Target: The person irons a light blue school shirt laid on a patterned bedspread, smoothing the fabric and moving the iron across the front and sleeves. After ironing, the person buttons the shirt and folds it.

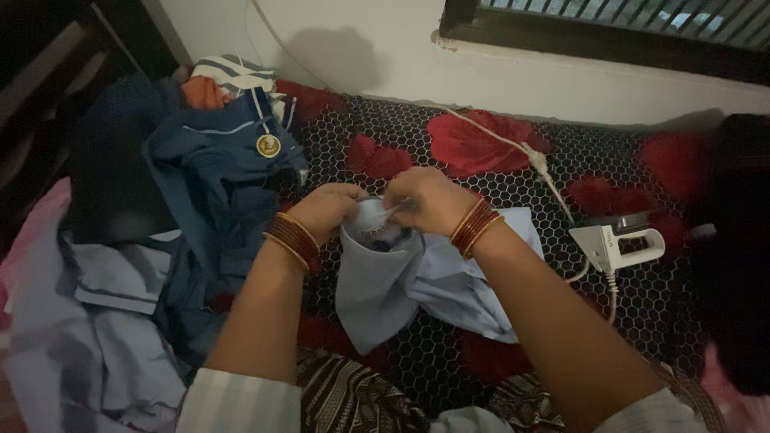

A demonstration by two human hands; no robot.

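Dim bed, red-flowered spread (497, 144). Left hand (327, 210), right hand (429, 200) pinched shut on pale blue shirt (417, 281) collar, lifting it to keep it spread; iron (618, 244) parked aside.

Round gold badge (268, 145) (on blue garment (216, 172))

Fingertips of left hand (327, 210) and right hand (429, 200) buried in pale blue shirt (417, 277) collar; dark shape (734, 248) at right blurred (cut by edge); pile of clothes (120, 265) cropped left; white iron (613, 244) partly shadowed.
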